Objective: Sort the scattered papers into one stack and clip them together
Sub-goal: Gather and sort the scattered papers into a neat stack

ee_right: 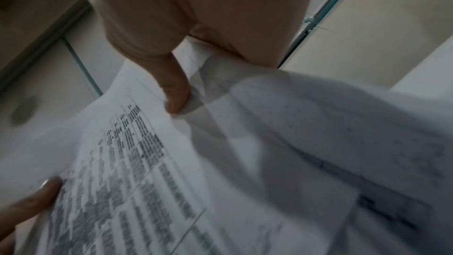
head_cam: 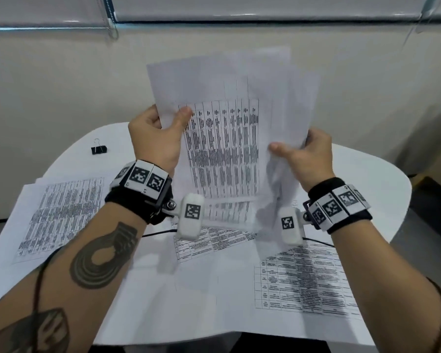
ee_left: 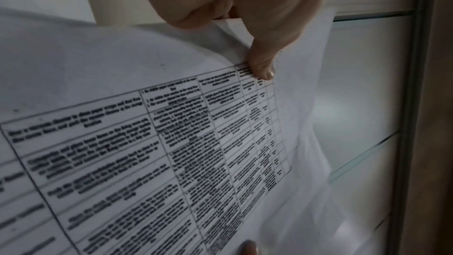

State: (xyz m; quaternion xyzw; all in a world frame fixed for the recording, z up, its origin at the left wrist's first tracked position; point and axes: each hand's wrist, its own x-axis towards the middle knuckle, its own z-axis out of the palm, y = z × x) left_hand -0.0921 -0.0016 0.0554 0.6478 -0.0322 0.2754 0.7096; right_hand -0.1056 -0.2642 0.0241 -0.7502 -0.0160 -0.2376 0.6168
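I hold a loose bundle of printed papers (head_cam: 222, 128) upright above the table. My left hand (head_cam: 161, 128) pinches its left edge, thumb on the front sheet. My right hand (head_cam: 298, 151) grips the right edge, where the sheets fan out unevenly. In the left wrist view the thumb presses on the table-printed sheet (ee_left: 171, 143). The right wrist view shows my thumb on the overlapping papers (ee_right: 220, 162), which are blurred. Several more printed sheets (head_cam: 61, 215) lie flat on the table (head_cam: 382, 179). A black binder clip (head_cam: 99, 149) sits at the far left of the table.
The white rounded table stands against a beige wall (head_cam: 61, 85) with a window sill above. Loose sheets cover the near half of the table, one at the right (head_cam: 303, 278). A thin black cable (head_cam: 158, 234) runs across the papers under my wrists.
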